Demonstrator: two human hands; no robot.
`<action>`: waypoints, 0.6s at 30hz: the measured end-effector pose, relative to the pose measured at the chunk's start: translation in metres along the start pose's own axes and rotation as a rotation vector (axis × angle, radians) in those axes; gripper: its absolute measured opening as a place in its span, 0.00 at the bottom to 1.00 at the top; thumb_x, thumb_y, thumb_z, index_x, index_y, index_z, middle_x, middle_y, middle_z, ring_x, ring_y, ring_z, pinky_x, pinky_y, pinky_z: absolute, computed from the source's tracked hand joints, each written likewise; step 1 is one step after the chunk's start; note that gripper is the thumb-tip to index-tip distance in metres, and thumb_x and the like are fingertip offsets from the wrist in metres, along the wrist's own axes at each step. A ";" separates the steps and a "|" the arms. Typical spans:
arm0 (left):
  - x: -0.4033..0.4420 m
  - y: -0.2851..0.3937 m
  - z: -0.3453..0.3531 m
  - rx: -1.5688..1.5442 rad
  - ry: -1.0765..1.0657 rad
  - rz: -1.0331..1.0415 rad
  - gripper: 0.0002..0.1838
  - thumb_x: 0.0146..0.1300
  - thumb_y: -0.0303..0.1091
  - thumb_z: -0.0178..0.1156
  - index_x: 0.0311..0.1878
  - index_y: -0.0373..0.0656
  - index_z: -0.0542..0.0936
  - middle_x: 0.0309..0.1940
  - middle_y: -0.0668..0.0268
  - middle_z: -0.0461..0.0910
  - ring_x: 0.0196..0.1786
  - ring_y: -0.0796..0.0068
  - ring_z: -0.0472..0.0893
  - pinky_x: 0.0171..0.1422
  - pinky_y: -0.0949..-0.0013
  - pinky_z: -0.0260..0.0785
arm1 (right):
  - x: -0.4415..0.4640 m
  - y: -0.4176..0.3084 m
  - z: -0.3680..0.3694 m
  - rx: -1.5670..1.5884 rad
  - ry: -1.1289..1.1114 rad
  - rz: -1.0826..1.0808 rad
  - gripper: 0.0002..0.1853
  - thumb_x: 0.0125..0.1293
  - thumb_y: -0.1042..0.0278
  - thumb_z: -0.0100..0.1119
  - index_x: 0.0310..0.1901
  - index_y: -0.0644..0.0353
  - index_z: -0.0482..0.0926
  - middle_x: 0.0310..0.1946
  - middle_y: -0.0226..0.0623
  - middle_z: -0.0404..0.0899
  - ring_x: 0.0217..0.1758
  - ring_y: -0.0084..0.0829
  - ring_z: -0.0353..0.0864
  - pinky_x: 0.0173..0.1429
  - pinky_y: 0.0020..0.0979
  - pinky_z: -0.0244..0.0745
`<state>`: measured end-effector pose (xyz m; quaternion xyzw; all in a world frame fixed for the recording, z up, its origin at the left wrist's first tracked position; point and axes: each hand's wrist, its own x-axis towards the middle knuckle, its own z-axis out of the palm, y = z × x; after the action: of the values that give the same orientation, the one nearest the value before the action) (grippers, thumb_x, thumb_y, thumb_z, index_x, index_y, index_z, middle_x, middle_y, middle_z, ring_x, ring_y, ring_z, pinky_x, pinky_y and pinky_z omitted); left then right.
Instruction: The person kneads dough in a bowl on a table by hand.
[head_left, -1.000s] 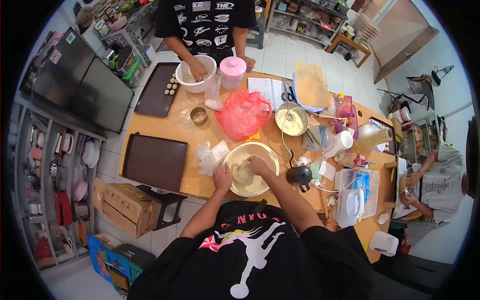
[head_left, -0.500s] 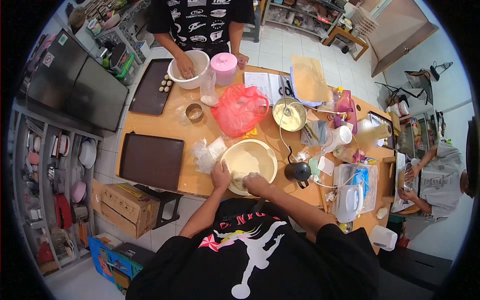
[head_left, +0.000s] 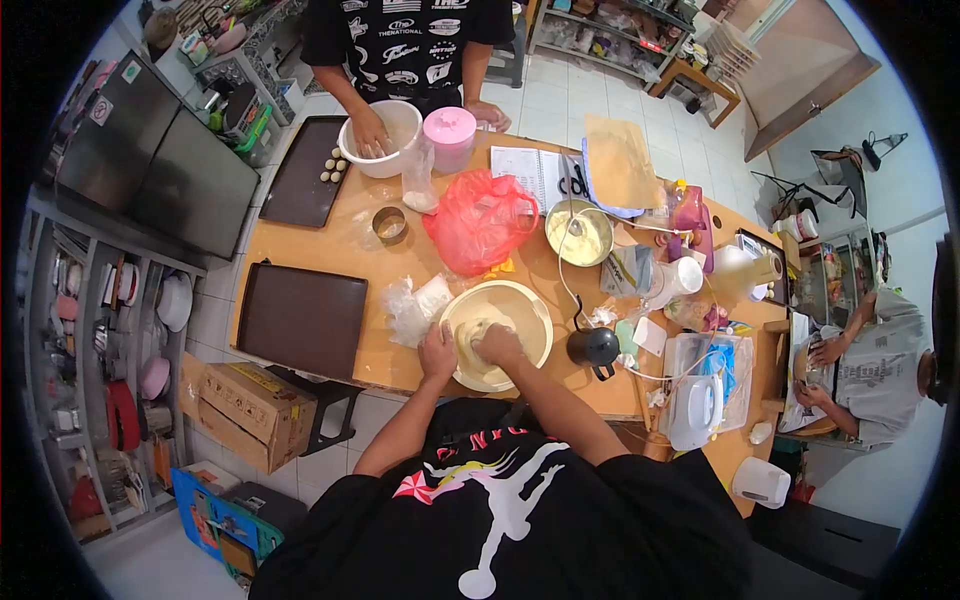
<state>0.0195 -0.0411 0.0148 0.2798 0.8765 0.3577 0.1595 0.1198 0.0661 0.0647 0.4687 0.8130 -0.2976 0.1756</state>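
A cream-coloured mixing bowl (head_left: 541,318) stands near the table edge in front of me, with pale dough (head_left: 469,341) inside. My left hand (head_left: 437,351) grips the bowl's left rim, thumb towards the inside. Down in the bowl, my right hand (head_left: 499,346) is closed and pressed into the dough; its fingertips are hidden. Left of the bowl lies a clear plastic bag (head_left: 405,312) with a white packet (head_left: 433,296). Just beyond the bowl is a red plastic bag (head_left: 478,222).
Across the table, a person's hand (head_left: 370,136) is in a white bowl (head_left: 405,115) beside a pink-lidded tub (head_left: 450,128). Dark baking trays (head_left: 303,318) lie left. A black kettle (head_left: 594,348), a metal bowl (head_left: 606,250) and cables crowd the right. Another person (head_left: 880,370) sits far right.
My right hand has moved from the bowl's near right rim into the bowl and onto the dough. My left hand stays on the rim. The person opposite has shifted the hand in the white bowl slightly.
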 end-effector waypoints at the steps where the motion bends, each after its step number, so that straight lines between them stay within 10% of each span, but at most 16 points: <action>1: 0.002 0.002 -0.001 0.019 -0.009 -0.001 0.20 0.73 0.46 0.46 0.35 0.37 0.74 0.31 0.44 0.78 0.39 0.37 0.76 0.46 0.42 0.65 | 0.006 0.001 -0.001 0.052 -0.021 0.042 0.23 0.59 0.51 0.59 0.43 0.65 0.83 0.42 0.51 0.84 0.48 0.49 0.84 0.55 0.42 0.78; 6: -0.001 -0.002 0.002 -0.003 0.023 0.022 0.20 0.73 0.46 0.47 0.34 0.37 0.74 0.31 0.44 0.78 0.39 0.37 0.76 0.45 0.42 0.65 | 0.027 0.026 0.002 0.064 -0.266 -0.077 0.25 0.59 0.49 0.60 0.45 0.66 0.83 0.41 0.48 0.84 0.42 0.42 0.84 0.50 0.37 0.79; 11: 0.003 0.000 0.000 -0.009 -0.001 0.016 0.20 0.73 0.47 0.47 0.34 0.38 0.74 0.31 0.44 0.79 0.40 0.37 0.76 0.45 0.42 0.65 | -0.007 0.047 -0.026 0.942 -0.564 0.051 0.17 0.69 0.61 0.56 0.54 0.58 0.79 0.42 0.31 0.82 0.41 0.27 0.82 0.42 0.33 0.81; 18: 0.005 -0.009 0.006 0.022 -0.004 0.041 0.20 0.72 0.46 0.47 0.35 0.37 0.74 0.32 0.44 0.78 0.40 0.37 0.76 0.46 0.42 0.65 | 0.067 0.092 -0.019 0.541 -0.144 -0.014 0.17 0.65 0.61 0.55 0.52 0.60 0.81 0.40 0.40 0.84 0.39 0.34 0.85 0.41 0.35 0.81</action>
<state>0.0148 -0.0403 0.0040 0.3001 0.8741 0.3509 0.1508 0.1664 0.1580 0.0121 0.4705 0.6926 -0.5376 0.0992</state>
